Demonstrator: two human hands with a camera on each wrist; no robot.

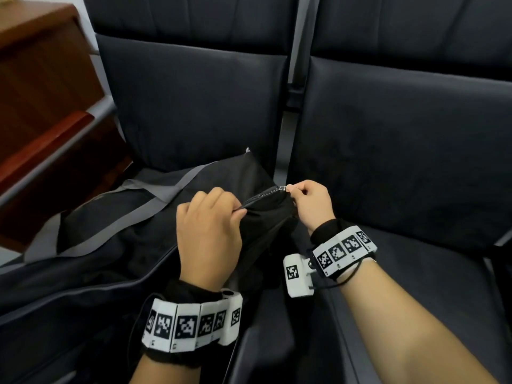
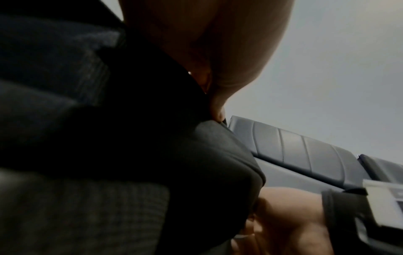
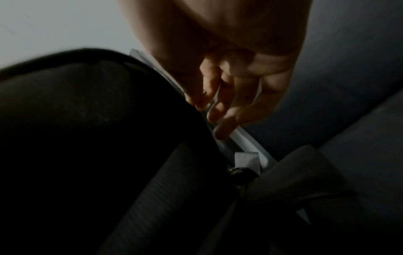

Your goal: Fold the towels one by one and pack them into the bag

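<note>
Two hands: left hand (image 1: 206, 231) grips one bag (image 1: 116, 245); right hand (image 1: 310, 206) pinches zipper pull (image 1: 283, 187).

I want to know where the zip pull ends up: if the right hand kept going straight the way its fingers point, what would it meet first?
The right hand pinches the zipper pull on the bag, its fingers pointing toward the left hand. Straight on, it would probably meet the left hand's knuckles first, though depth is unclear.

Two dark padded seats (image 1: 388, 148) side by side; reddish wooden cabinet (image 1: 41, 106) at left.
</note>
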